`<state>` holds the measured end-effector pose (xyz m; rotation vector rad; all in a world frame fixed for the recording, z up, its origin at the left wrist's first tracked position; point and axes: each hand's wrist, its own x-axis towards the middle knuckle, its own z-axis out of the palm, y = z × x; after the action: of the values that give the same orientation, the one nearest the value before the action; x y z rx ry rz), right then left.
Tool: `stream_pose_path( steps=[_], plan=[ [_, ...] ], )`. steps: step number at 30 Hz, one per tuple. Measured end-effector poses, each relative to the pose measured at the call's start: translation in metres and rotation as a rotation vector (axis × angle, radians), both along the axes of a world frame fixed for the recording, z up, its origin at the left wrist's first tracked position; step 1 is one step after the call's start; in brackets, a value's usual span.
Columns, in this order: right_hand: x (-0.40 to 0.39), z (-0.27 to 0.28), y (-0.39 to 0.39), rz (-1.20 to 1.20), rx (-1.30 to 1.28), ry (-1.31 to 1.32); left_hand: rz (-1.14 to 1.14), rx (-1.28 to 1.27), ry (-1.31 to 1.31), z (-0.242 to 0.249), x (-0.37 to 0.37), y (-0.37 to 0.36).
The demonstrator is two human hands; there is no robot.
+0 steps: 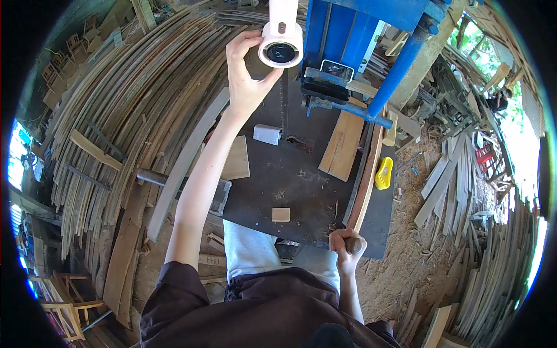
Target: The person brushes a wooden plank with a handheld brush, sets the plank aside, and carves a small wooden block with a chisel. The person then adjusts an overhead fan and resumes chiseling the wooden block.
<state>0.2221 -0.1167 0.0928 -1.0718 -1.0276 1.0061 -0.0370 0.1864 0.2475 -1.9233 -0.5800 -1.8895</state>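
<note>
My left hand (248, 78) is raised over the table's far side. Its thumb and fingers curl round the rim of a white device (295, 35) with a round dark display. Low at the table's front right edge, my right hand (346, 249) is closed round a brown, rounded wooden handle (353, 246); the rest of that tool is hidden. Just beyond this hand, long narrow wooden strips (366, 188) run along the dark tabletop (278, 185). A small square wood piece (281, 214) lies near the front edge.
A blue machine frame (342, 35) rises at the table's back. On the tabletop are a whitish block (267, 134), a wooden board (343, 145) and a yellow object (383, 173). Long stacked timber (133, 87) fills the left; loose planks (447, 180) lie at right.
</note>
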Motion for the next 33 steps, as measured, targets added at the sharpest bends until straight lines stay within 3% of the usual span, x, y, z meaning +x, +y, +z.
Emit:
stream_pose_path(
  steps=[29,33],
  plan=[
    [-0.01,0.004,0.0,-0.009,-0.015,-0.011,0.013,0.016,0.029,-0.001,-0.006,-0.004],
    [-0.011,0.004,0.0,-0.021,-0.031,-0.005,-0.082,-0.07,-0.011,-0.005,-0.006,0.001]
  ],
)
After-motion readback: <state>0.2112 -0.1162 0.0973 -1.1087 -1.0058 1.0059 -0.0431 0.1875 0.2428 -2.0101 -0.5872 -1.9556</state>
